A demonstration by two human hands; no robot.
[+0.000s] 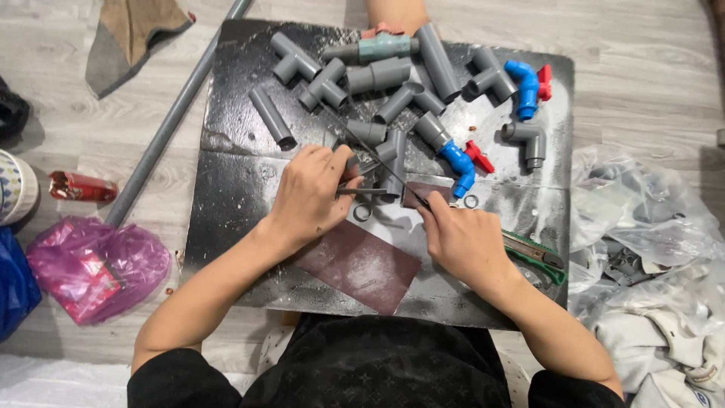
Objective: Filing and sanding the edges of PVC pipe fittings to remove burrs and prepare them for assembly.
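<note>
My left hand is closed on a small grey pipe piece on a black work board. It lies against a grey tee fitting. My right hand pinches a thin dark blade that runs diagonally up and left across the fitting. A small brown scrap of sandpaper lies under the right fingertips. A short grey rod sticks out between the two hands. A dark ring lies just below it.
Several grey pipe fittings and blue valves with red handles cover the board's far half. A brown sandpaper sheet and a green utility knife lie near me. A long grey pipe and a pink bag are to the left. Clear plastic bags are to the right.
</note>
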